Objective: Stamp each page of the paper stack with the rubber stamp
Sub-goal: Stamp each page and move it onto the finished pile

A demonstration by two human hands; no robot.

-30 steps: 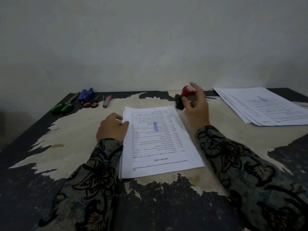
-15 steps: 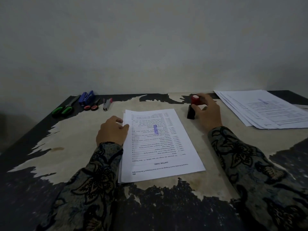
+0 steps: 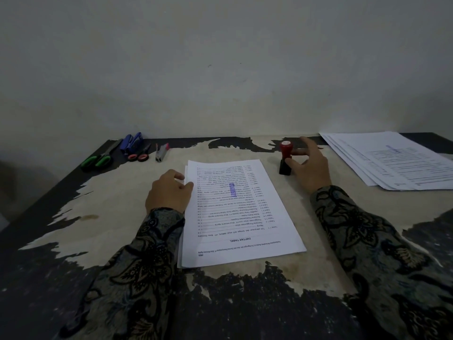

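A stack of printed pages point(image 3: 241, 214) lies in the middle of the table, its top sheet bearing a blue stamp mark point(image 3: 232, 189). The rubber stamp point(image 3: 285, 157), with a red knob and a black base, stands upright on the table just right of the stack's far corner. My right hand point(image 3: 312, 168) is beside it with loose, spread fingers, and the thumb touches the stamp's base. My left hand point(image 3: 168, 193) rests at the stack's left edge, its fingers loosely curled and its thumb on the paper's edge.
A second pile of pages point(image 3: 397, 160), fanned and stamped on top, lies at the far right. Along the far left edge sit green-handled scissors point(image 3: 98, 159), a blue stapler point(image 3: 132, 142), small red-handled scissors point(image 3: 139, 155) and a grey tool point(image 3: 161, 153). A wall stands behind the worn table point(image 3: 117, 200).
My right hand carried the stamp off the stack to the right, set it upright on the table and loosened its fingers. My left hand stayed put.
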